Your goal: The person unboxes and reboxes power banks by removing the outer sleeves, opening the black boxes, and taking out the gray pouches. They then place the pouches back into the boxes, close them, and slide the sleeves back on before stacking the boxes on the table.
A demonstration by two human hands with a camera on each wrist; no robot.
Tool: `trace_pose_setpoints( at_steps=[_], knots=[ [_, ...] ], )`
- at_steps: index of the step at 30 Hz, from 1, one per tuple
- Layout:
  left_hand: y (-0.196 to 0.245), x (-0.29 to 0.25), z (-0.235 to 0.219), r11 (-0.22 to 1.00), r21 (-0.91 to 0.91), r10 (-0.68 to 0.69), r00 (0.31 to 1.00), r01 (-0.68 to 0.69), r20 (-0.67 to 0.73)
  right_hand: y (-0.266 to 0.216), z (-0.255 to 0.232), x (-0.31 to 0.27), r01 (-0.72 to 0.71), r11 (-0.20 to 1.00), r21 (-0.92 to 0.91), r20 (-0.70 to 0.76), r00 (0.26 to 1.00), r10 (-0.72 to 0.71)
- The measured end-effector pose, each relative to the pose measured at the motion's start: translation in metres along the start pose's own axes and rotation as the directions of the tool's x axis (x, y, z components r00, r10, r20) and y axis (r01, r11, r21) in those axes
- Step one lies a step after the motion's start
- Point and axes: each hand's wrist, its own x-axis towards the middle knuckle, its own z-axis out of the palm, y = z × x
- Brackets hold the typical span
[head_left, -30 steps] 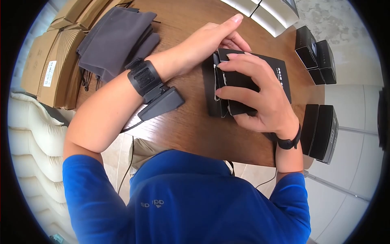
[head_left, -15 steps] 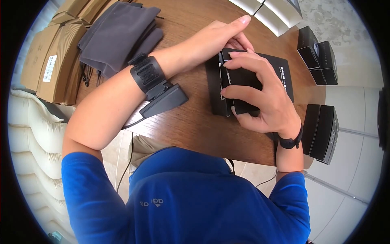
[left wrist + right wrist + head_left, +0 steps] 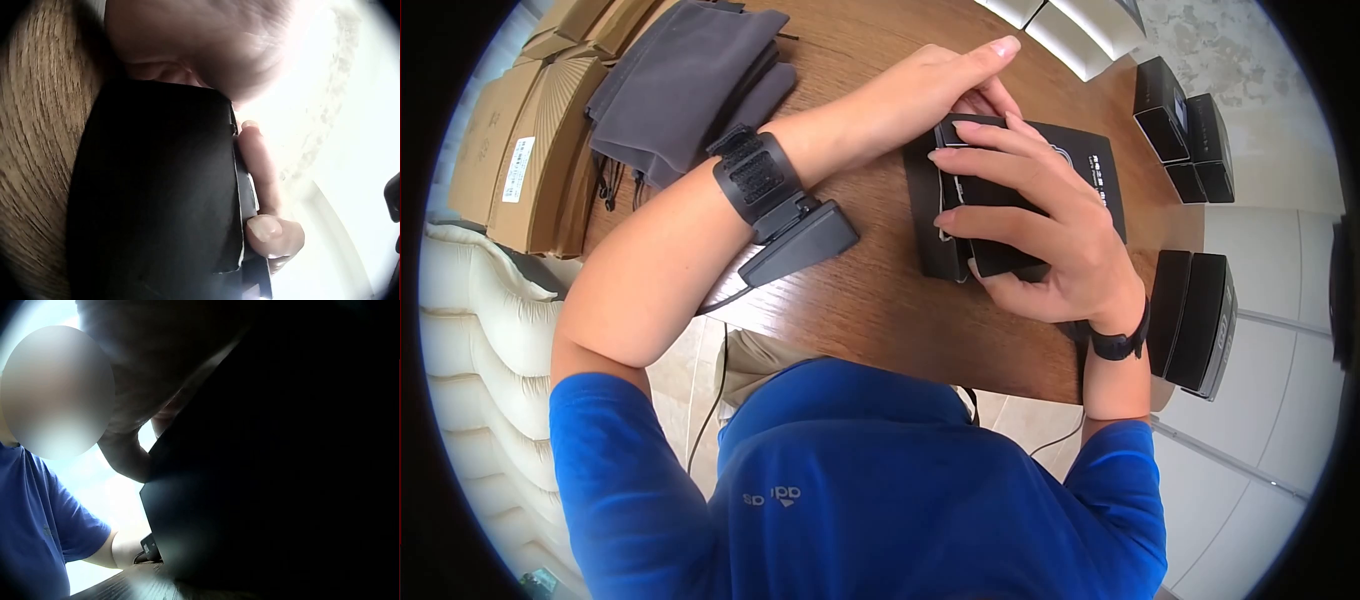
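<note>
On the wooden table a black box (image 3: pixel 998 257) lies under my right hand (image 3: pixel 1070 235). Those fingers spread across its top, and the tips bend over the left edge, where the cardboard looks parted with a pale, rough line. My right thumb holds the side nearest me. In the left wrist view a long dark face of the box (image 3: pixel 156 181) shows, with right-hand fingertips (image 3: pixel 265 228) along its edge. My left hand (image 3: pixel 965 80) rests at the far end, thumb straight and fingers bent loosely, partly hidden by the box. The right wrist view is mostly dark.
Grey cloth pouches (image 3: pixel 680 95) and brown cartons (image 3: pixel 525 160) are stacked at the left. Small black boxes stand at the right, a far group (image 3: pixel 1162 110) and a nearer pair (image 3: pixel 1190 320). White open boxes (image 3: pixel 1075 40) sit at the back.
The box has shifted slightly right from its place a second ago. My right fingers have straightened and reached further left over its edge since half a second ago. My left hand stays at the far end.
</note>
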Motion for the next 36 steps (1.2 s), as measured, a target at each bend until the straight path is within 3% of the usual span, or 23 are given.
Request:
trace_pose_setpoints(
  at_steps=[15,17,24,28,33,36],
  knots=[
    [-0.002,0.001,0.000,0.999,0.047,0.015,0.999,-0.017,0.034,0.002,0.001,-0.001,0.010,1.000,0.014,0.001,1.000,-0.010],
    [-0.004,0.002,0.004,0.998,0.027,0.049,0.997,-0.048,-0.057,0.002,0.002,-0.002,0.008,1.000,0.024,0.000,1.000,-0.008],
    [-0.014,0.007,0.000,0.996,-0.037,0.084,0.996,-0.083,0.010,0.003,-0.002,-0.003,-0.018,0.998,0.059,0.063,0.998,0.014],
    [-0.009,0.004,0.001,0.997,0.034,0.066,0.998,-0.065,-0.019,0.004,-0.006,-0.002,-0.028,0.996,0.085,0.109,0.994,0.019],
    [-0.006,0.004,0.001,1.000,0.003,0.019,0.998,-0.019,-0.053,0.009,-0.009,-0.007,-0.152,0.977,0.147,0.005,0.988,0.153],
    [-0.005,0.006,-0.002,0.991,-0.089,0.091,0.992,-0.099,-0.089,0.010,-0.007,-0.007,-0.205,0.969,0.138,-0.088,0.972,0.218]
  ],
)
